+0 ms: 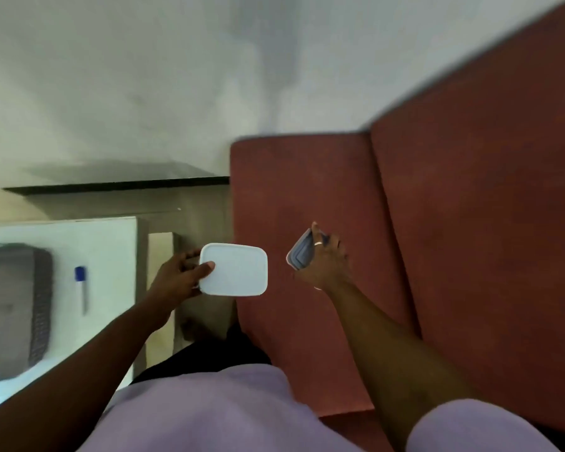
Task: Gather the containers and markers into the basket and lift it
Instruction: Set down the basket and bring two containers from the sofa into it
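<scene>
The left hand (180, 275) grips a white rectangular container (233, 269) by its left edge, thumb on the lid and fingers curled underneath, and holds it in the air over the gap between the white table (111, 243) and the red sofa (307, 197). The right hand (323, 261) is closed around a second, greyish container (299, 256), held tilted on edge above the sofa seat with the fingers wrapped over its far rim.

Both look like thin, stiff plastic boxes. I judge them light, since one hand carries each without strain. The smooth lid of the white one could slip under a thumb, so a pinch across the rim, or a palm underneath, seems the safer hold. With the lid on, its contents are hidden. Whether the grey one holds anything cannot be told, as blur and the hand hide its inside.

The dark woven basket (17, 308) sits at the far left on the table, partly cut off by the frame edge. What shows of its inside looks empty, though it is blurred. A marker (81, 288) with a blue cap lies on the table just right of the basket, apart from it. The basket's woven sides probably flex a little, so lifting it by two opposite rims would likely keep it level once loaded.
</scene>
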